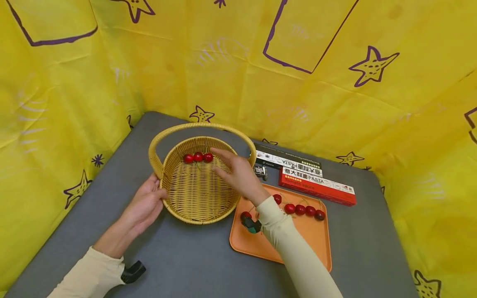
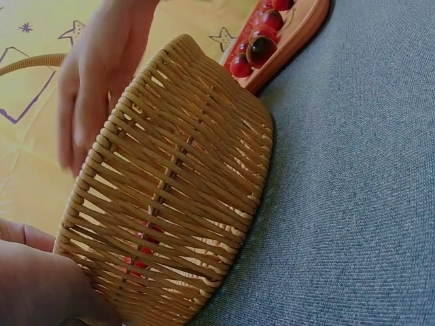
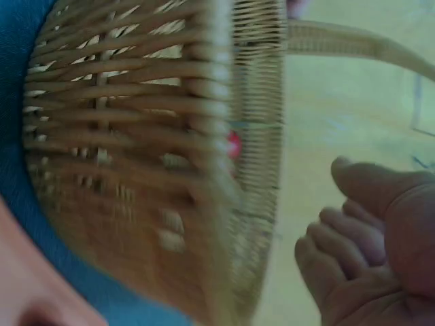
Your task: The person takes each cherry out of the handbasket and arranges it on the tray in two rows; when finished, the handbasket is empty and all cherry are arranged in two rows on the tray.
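A round woven basket (image 1: 199, 192) with a tall arched handle (image 1: 203, 125) stands on the grey table. Three red cherries (image 1: 198, 157) lie in a row inside it, toward its far side. At the left, my left hand (image 1: 143, 203) grips the basket's rim close to the foot of the handle. My right hand (image 1: 240, 174) is over the basket's right side, thumb and fingers apart, with nothing held. The right wrist view shows that same hand's spread fingers (image 3: 340, 244) above the rim. Several more cherries (image 1: 300, 210) with stems lie on an orange tray (image 1: 311, 244), partly hidden by my right forearm.
Behind the tray lie a red and white pasta box (image 1: 316, 186) and a black and white pasta box (image 1: 288, 160). A small black and white item (image 1: 260, 172) sits between basket and boxes. Yellow cloth (image 1: 223, 74) with drawn stars surrounds the table's back and sides.
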Available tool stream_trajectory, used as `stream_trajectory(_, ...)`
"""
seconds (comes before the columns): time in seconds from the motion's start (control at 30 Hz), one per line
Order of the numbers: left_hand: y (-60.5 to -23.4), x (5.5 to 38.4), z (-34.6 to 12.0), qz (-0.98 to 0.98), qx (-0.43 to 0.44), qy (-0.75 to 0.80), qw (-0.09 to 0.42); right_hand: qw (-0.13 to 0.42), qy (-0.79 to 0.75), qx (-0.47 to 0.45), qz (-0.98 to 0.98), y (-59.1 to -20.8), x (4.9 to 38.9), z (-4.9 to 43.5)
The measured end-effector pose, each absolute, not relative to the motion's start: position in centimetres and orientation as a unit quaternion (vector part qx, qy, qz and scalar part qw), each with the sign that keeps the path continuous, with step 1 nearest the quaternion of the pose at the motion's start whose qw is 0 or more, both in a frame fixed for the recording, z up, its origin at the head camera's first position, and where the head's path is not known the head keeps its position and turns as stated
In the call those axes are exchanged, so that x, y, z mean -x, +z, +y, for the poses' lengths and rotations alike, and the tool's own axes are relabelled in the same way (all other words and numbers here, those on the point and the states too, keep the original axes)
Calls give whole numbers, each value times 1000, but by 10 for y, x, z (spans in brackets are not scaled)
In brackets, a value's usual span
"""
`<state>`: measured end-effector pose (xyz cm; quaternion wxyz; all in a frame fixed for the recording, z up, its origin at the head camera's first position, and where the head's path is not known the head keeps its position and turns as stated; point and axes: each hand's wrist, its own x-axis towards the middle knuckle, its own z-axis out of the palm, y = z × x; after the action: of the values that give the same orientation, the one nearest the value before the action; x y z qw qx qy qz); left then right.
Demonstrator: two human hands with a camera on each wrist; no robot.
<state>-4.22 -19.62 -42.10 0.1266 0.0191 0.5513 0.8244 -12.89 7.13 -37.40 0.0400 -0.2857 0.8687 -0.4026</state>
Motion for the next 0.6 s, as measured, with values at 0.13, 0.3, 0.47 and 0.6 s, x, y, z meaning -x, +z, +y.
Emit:
stream_trajectory(0.13,-421,42,-197,553,-19,823,129,52,-379,262,886,-385,142,52)
stream_trajectory(0.3,-419,41,-197,556,-13,821,128,62,-347,248,902,-393,155,38)
stream_trajectory(0.47,-418,41,-196,554,-6,823,128,70,-303,241,919,-402,163,34)
stream_trajectory(0.6,-418,41,-196,550,-9,825,127,70,-286,237,926,-410,167,33)
